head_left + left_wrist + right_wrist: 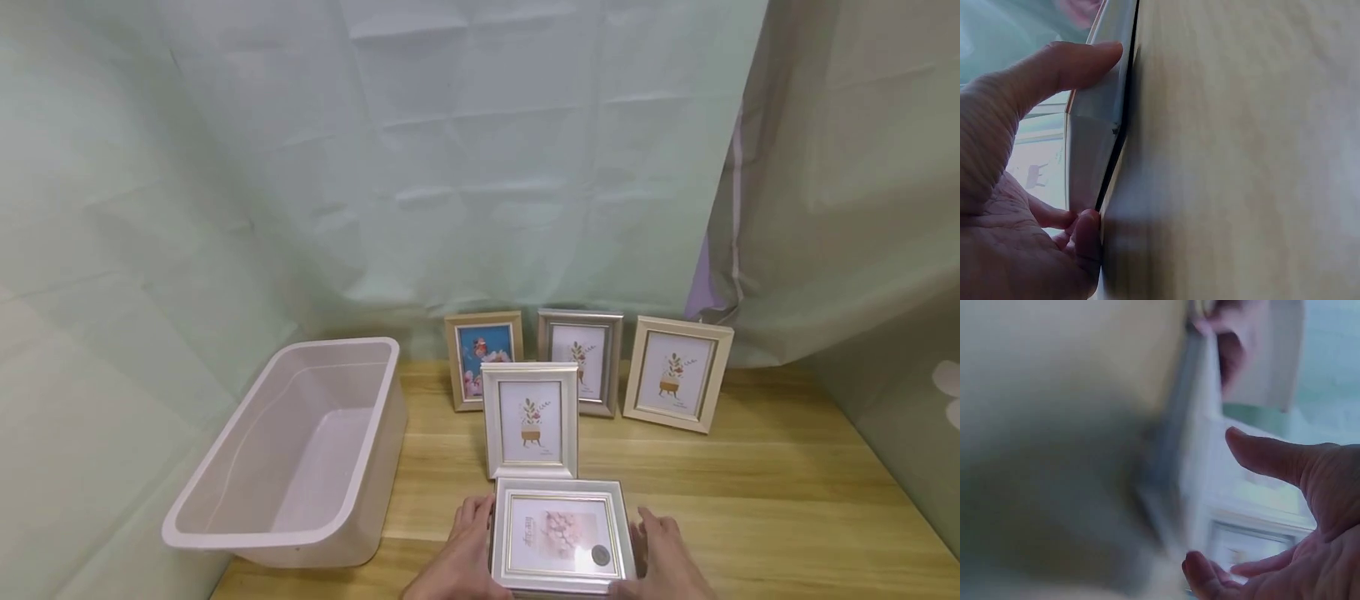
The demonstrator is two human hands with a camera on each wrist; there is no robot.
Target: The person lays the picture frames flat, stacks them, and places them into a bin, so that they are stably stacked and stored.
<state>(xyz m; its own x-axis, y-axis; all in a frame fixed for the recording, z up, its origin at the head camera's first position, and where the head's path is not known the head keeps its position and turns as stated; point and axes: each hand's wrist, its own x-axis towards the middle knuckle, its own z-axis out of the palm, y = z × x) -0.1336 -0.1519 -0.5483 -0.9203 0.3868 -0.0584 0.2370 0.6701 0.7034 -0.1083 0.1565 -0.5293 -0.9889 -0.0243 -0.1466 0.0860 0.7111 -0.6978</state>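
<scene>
A silver-white picture frame (555,572) lies face up at the table's near edge, its pink flower print turned sideways and a round grey spot near one corner. My left hand (465,558) grips its left side; in the left wrist view the thumb presses one edge of the picture frame (1091,150) and the fingers curl at a corner. On the opposite side is my right hand (666,560). The right wrist view shows that hand (1325,509) with thumb and fingers spread about the blurred frame (1194,444). Just behind stands a white picture frame (492,425) with a plant print.
Farther back stand a gold frame (452,358) with a blue picture, a grey-brown frame (613,362) and a cream frame (637,379). A deep pale plastic bin (390,450) sits at left on the wooden table (795,492). Cloth curtains (480,167) hang behind.
</scene>
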